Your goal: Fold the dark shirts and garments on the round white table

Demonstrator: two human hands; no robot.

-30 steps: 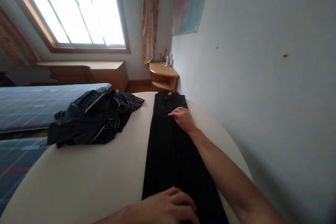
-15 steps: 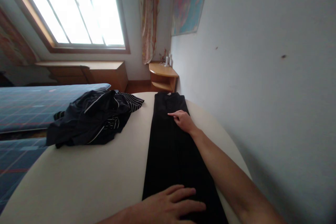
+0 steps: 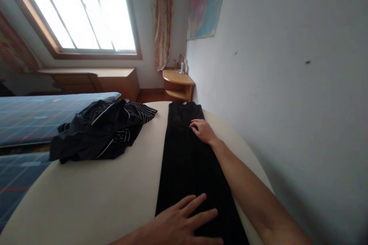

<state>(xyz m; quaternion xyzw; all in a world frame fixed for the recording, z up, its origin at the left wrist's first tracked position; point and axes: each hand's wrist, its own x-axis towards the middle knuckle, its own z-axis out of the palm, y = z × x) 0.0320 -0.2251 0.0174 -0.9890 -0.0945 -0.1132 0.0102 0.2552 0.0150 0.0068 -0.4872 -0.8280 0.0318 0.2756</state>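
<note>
Black trousers (image 3: 178, 160) lie folded lengthwise in a long strip over a round cream table (image 3: 115, 195). My left hand (image 3: 184, 220) rests on the near part of the trousers, its fingers spread apart. Farther up, toward the waistband end, my right hand (image 3: 203, 131) touches the right side of the cloth. Its fingers are loosely bent, and no cloth shows gripped in them. The near end of the trousers runs out of view at the bottom.
A heap of dark clothes (image 3: 97, 130) with white piping and stripes lies at the table's left edge. Behind it is a bed with a blue checked cover (image 3: 34, 115). A white wall (image 3: 287, 103) stands close on the right, and a corner shelf (image 3: 178, 77) beyond the table.
My right hand has drawn its stretched index finger back into a loose bend and shifted slightly right. My left hand's fingers have spread wider and moved a little up the cloth.
</note>
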